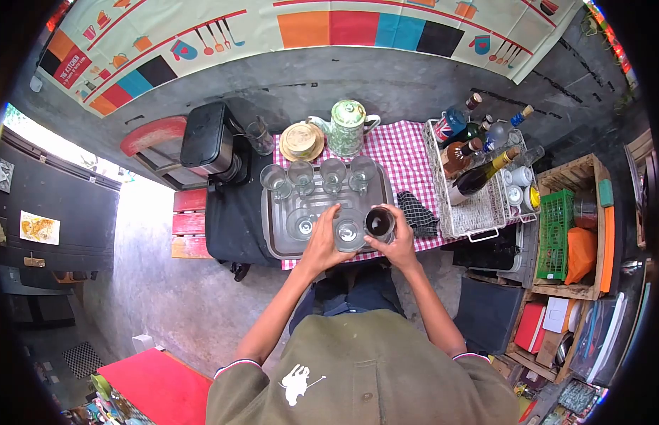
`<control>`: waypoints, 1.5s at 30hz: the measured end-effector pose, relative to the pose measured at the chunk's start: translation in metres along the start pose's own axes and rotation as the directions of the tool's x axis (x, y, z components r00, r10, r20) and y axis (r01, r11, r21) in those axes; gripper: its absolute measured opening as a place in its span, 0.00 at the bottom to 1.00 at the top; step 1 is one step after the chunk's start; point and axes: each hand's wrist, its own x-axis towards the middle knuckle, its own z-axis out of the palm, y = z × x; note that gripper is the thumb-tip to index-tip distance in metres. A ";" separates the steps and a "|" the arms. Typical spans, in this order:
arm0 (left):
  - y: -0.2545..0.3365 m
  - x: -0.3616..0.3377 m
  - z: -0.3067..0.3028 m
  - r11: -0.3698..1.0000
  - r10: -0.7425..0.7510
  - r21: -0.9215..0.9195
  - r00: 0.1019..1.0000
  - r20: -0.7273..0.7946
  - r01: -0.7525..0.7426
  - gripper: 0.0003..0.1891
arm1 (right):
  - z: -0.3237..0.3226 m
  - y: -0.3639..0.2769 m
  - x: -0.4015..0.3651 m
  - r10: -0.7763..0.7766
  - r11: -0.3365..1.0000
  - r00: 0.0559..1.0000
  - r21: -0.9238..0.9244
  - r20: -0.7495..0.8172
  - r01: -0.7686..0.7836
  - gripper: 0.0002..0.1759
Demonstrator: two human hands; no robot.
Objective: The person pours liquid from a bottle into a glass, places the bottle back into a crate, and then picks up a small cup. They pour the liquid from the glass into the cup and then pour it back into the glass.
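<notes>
Forearms stretched forward, a person curls the left hand (321,243) around a clear glass (348,236) and the right hand (396,244) around a dark-looking one (379,223) (each glass inside its grip), side by side at the near edge of a tray (266,225).

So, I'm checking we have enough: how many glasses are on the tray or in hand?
7: four glasses in the tray's back row, one front left, one in the left hand, one dark-looking in the right hand. Hands could hide more.
</notes>
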 end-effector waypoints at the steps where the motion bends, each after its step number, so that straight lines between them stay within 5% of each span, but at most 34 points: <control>1: 0.007 0.001 -0.005 1.000 -0.010 0.009 1.000 0.000 0.010 0.60 | -0.001 -0.004 0.000 0.011 1.000 1.000 0.016 0.013 -0.011 0.42; 8: 0.015 -0.001 -0.009 0.992 0.105 -0.057 0.981 -0.163 -0.115 0.66 | -0.001 -0.024 0.005 0.041 0.988 0.997 0.148 0.062 -0.050 0.42; 15: 0.016 -0.004 -0.011 0.971 0.062 -0.217 0.980 -0.191 -0.104 0.68 | 0.000 -0.033 0.009 0.057 0.968 0.996 0.240 0.069 -0.072 0.43; 23: 0.021 -0.005 -0.013 0.934 0.032 -0.342 0.979 -0.202 -0.102 0.67 | -0.004 -0.048 0.015 0.011 0.987 0.993 0.157 0.115 -0.029 0.44; 45: 0.046 -0.019 -0.020 0.936 0.033 -0.336 0.977 -0.209 -0.104 0.61 | -0.019 -0.094 0.029 -0.165 0.964 0.956 -0.167 0.244 0.209 0.39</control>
